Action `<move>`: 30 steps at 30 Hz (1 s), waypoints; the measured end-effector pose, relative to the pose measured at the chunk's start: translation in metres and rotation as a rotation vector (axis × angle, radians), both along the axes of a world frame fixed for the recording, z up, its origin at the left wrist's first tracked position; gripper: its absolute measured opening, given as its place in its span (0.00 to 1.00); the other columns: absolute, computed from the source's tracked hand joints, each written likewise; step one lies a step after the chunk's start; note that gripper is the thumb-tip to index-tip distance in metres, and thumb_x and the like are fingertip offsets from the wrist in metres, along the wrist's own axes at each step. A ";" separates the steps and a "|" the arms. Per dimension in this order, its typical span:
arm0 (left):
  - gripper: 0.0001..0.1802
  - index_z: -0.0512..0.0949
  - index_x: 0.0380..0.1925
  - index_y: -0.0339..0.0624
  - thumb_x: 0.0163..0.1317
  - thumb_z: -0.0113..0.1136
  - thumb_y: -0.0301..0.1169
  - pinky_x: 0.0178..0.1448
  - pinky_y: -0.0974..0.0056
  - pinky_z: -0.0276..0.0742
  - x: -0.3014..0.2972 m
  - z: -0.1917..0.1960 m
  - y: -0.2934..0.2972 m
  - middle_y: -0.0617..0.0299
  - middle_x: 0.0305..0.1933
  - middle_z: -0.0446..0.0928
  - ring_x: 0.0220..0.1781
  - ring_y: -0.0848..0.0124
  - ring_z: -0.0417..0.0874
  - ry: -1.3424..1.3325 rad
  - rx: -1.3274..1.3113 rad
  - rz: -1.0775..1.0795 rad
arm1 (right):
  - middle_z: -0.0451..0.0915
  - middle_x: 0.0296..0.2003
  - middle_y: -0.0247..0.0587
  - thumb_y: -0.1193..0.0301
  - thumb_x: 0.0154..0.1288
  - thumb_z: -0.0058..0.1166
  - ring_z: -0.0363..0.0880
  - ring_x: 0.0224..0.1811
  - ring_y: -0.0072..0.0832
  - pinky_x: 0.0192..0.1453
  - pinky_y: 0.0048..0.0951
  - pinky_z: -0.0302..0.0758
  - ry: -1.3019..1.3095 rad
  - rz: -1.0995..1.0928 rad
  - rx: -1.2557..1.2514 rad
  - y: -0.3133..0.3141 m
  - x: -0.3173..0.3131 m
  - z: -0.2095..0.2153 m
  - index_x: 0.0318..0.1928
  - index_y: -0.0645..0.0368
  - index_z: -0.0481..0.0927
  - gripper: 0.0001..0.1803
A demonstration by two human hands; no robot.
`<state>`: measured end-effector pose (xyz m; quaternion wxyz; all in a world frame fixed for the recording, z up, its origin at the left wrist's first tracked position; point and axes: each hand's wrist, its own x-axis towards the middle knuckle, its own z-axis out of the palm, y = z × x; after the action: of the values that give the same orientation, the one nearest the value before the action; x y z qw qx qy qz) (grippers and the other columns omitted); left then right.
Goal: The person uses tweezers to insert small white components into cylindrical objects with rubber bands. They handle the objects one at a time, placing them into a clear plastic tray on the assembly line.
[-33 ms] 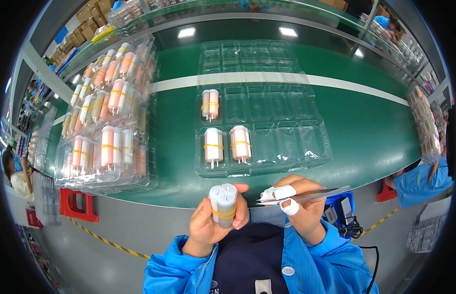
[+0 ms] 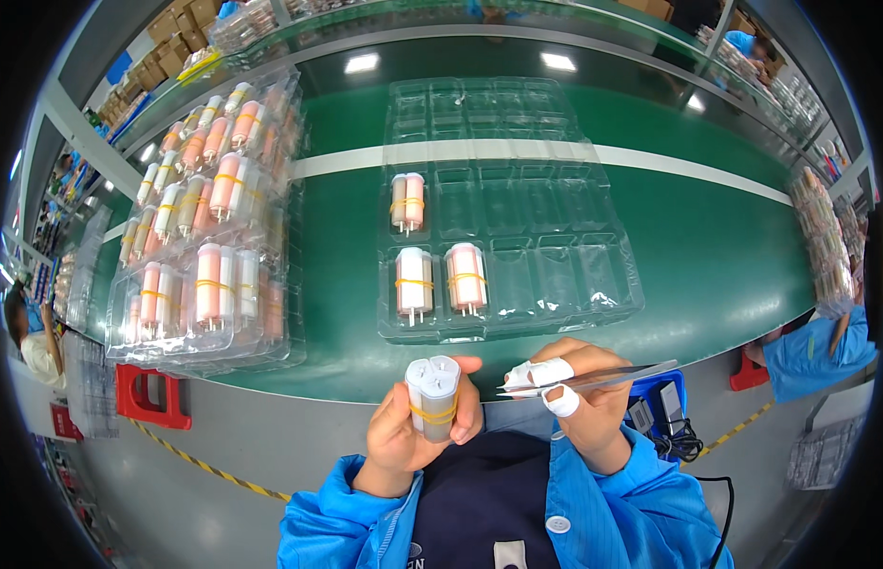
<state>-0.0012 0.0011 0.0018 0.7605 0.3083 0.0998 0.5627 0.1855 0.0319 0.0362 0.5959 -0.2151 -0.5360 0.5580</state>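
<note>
Holding a bundle [image 2: 433, 396] of white tubes in my left hand [image 2: 415, 429], I keep it upright, close to my chest. My fingers wrap round it and my thumb presses on its right side. A yellow band goes round the tubes. The round ends face up at me.

My right hand [image 2: 579, 410] pinches a pair of tweezers [image 2: 593, 378]. Their thin tip points left at the bundle and stops just beside it, not touching. The other end sticks out to the right. Two of my right fingers [image 2: 555, 372] have white tape on them.

Past my hands is the green bench [image 2: 347, 237] with a white stripe across it. A clear tray [image 2: 517, 275] with many little pockets lies on it, right in front of me. Three bundles sit in its left pockets. Two [image 2: 440, 281] are side by side in the near row, and one [image 2: 407, 201] is in the row behind. Each has a yellow band and thin pins at its near end. The other pockets on the right look bare.

On the left of the bench is a stack of trays [image 2: 209, 228] full of pink and white bundles. A red bracket [image 2: 149, 396] hangs below that stack on the near edge of the bench. Far to the right, a person in a blue sleeve [image 2: 813, 356] is at the bench.
</note>
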 end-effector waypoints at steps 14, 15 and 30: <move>0.38 0.57 0.65 0.27 0.72 0.29 0.53 0.33 0.68 0.63 -0.001 -0.005 0.001 0.55 0.32 0.70 0.27 0.73 0.65 -0.216 -0.020 -0.105 | 0.82 0.37 0.54 0.80 0.57 0.59 0.84 0.38 0.35 0.42 0.31 0.81 -0.015 0.012 0.022 0.001 0.001 -0.002 0.39 0.69 0.81 0.08; 0.38 0.57 0.65 0.27 0.72 0.29 0.53 0.32 0.68 0.63 -0.001 -0.005 0.001 0.55 0.32 0.70 0.27 0.73 0.65 -0.221 -0.025 -0.106 | 0.82 0.37 0.54 0.80 0.57 0.59 0.84 0.39 0.34 0.42 0.31 0.81 -0.026 0.009 0.021 0.001 0.001 -0.002 0.39 0.69 0.81 0.08; 0.33 0.61 0.60 0.30 0.66 0.54 0.46 0.43 0.63 0.72 0.012 -0.002 -0.008 0.53 0.40 0.73 0.38 0.68 0.75 0.577 0.099 0.437 | 0.82 0.36 0.52 0.81 0.56 0.59 0.83 0.38 0.33 0.41 0.30 0.79 -0.014 -0.106 -0.020 -0.002 -0.002 -0.005 0.38 0.66 0.82 0.07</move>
<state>0.0108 -0.0065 0.0002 0.5470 0.4622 0.3463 0.6060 0.1840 0.0295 0.0317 0.6188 -0.2530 -0.5225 0.5293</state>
